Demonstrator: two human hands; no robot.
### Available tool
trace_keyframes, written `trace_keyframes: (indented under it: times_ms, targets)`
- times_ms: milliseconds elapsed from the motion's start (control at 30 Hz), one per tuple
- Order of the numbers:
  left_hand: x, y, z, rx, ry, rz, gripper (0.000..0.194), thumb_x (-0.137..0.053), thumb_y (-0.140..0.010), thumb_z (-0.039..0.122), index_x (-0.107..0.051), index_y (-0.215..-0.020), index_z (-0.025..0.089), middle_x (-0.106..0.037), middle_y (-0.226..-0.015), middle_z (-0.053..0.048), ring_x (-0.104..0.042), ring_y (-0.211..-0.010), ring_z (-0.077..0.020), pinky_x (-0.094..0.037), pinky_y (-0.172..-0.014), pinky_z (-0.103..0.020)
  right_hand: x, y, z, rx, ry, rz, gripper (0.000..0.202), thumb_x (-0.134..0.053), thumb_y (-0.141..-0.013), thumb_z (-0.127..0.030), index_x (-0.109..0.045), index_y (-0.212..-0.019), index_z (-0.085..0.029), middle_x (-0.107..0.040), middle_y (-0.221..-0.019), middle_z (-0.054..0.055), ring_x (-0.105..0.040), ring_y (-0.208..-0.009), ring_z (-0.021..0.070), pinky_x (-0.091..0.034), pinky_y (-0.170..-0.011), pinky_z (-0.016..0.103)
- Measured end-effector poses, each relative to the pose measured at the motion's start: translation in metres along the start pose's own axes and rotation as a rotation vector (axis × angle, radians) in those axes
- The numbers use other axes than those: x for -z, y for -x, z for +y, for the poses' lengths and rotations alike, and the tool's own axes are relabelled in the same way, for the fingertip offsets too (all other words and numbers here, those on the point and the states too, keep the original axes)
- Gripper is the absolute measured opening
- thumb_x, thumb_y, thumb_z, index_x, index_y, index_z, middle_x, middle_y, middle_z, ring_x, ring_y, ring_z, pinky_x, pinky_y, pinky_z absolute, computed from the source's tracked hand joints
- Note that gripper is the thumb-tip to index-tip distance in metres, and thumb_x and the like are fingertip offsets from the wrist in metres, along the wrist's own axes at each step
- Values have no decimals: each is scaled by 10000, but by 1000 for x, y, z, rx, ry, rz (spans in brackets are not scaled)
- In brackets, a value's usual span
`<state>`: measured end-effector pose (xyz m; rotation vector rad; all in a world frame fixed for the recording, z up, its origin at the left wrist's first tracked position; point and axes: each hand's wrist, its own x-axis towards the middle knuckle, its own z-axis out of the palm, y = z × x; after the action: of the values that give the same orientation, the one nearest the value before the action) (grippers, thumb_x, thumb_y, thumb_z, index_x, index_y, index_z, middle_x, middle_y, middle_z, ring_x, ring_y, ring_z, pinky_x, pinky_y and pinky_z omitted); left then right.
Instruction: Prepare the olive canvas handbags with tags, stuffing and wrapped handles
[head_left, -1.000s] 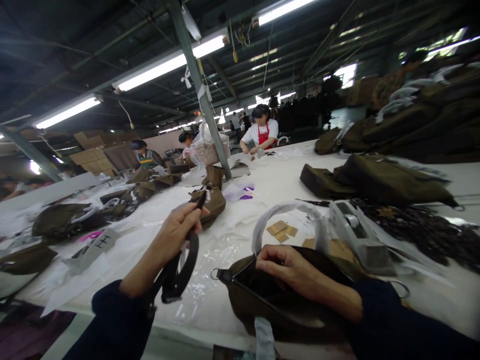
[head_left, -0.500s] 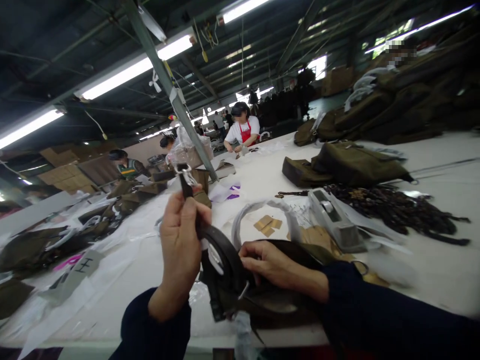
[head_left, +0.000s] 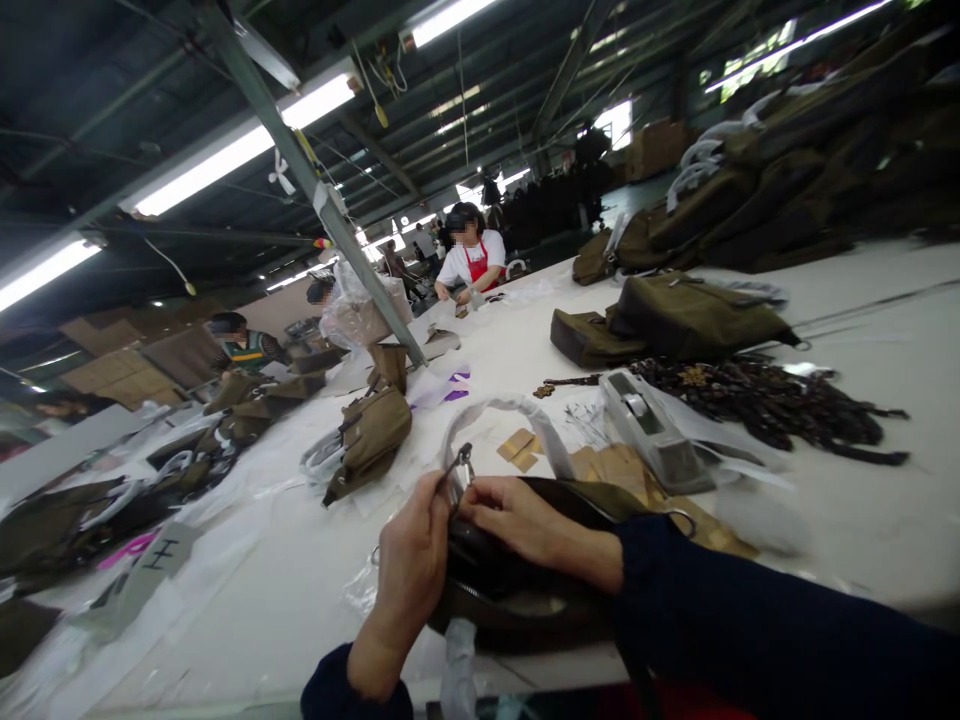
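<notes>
An open olive-and-dark bag (head_left: 517,615) with a zipper lies at the table's near edge. My left hand (head_left: 414,550) is closed around a dark strap with a metal clasp (head_left: 464,464) at its upper end, held over the bag's opening. Right beside it, my right hand (head_left: 521,520) is closed, its fingertips pinching at the strap just below the clasp; the exact grip is partly hidden. A handle wrapped in pale padding (head_left: 557,450) arches behind the bag, and another wrapped piece (head_left: 459,660) hangs at its front.
A grey tape dispenser (head_left: 652,430), brown paper pieces (head_left: 521,450) and a heap of dark straps (head_left: 757,410) lie beyond my right hand. Olive bags (head_left: 690,320) are piled at right; another bag (head_left: 371,435) lies left of centre. A co-worker (head_left: 472,255) works across the table.
My left hand has come down and right with the strap, bringing the clasp close to my right hand. The strap's loop no longer stands up between the hands. The view has shifted slightly.
</notes>
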<state>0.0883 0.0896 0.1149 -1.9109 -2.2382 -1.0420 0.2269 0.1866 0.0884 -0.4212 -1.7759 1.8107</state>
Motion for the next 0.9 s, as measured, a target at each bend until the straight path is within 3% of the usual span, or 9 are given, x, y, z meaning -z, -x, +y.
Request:
trace_keyframes:
  times_ms: [133, 200, 333, 467, 733, 800, 900]
  targets:
    - [20, 1, 7, 29, -44, -96, 182, -411, -963, 267, -585, -922, 232, -647, -859, -15, -611, -811, -206, -441, -721, -303, -2, -1, 4, -22, -17, 10, 190, -595, -869, -325, -555, -792, -156, -468, -638, -43, -395, -563, 85, -303, -496, 196]
    - [26, -3, 11, -10, -40, -69, 170, -452, -939, 234, -589, -1040, 226, -661, -991, -38, -617, -919, -214, -461, -801, -318, -2, -2, 5, -55, 9, 13, 165, -589, -869, -310, -561, -808, -159, -464, -617, -50, -389, -523, 82, -286, -468, 200]
    - [25, -15, 17, -183, 27, 7, 451, -480, -948, 204, -419, -1394, 241, -635, -1173, -68, -629, -1018, -188, -474, -906, -306, -1, -3, 8, -23, 57, 5, 172, -594, -868, -304, -545, -784, -163, -465, -630, -48, -392, -510, 76, -288, -451, 196]
    - [21, -21, 17, -369, -20, -130, 419, -386, -1003, 215, -456, -1412, 279, -661, -1205, -71, -646, -1059, -185, -487, -894, -274, -1, -1, 8, 42, 53, -17, 241, -579, -892, -365, -519, -768, -167, -456, -623, -47, -400, -499, 76, -319, -441, 196]
    - [24, -16, 6, -123, -39, -95, 289, -442, -997, 355, -613, -1211, 264, -713, -1157, -39, -664, -1041, -211, -482, -891, -301, -4, 3, 6, 3, 7, -40, 177, -532, -910, -324, -518, -820, -172, -464, -617, -48, -417, -486, 81, -337, -428, 187]
    - [25, -13, 3, -103, -62, -126, 308, -423, -999, 339, -578, -1255, 266, -697, -1196, -47, -656, -1065, -218, -474, -893, -309, -4, 3, 8, 26, -21, -47, 177, -534, -910, -322, -510, -813, -175, -458, -621, -50, -414, -494, 82, -344, -437, 189]
    - [23, -9, -1, -26, -146, -219, 278, -366, -1011, 350, -569, -1180, 260, -726, -993, -32, -679, -893, -225, -464, -762, -315, -4, 4, 10, 50, -38, -88, 190, -541, -916, -343, -538, -850, -165, -457, -628, -47, -403, -514, 84, -330, -461, 197]
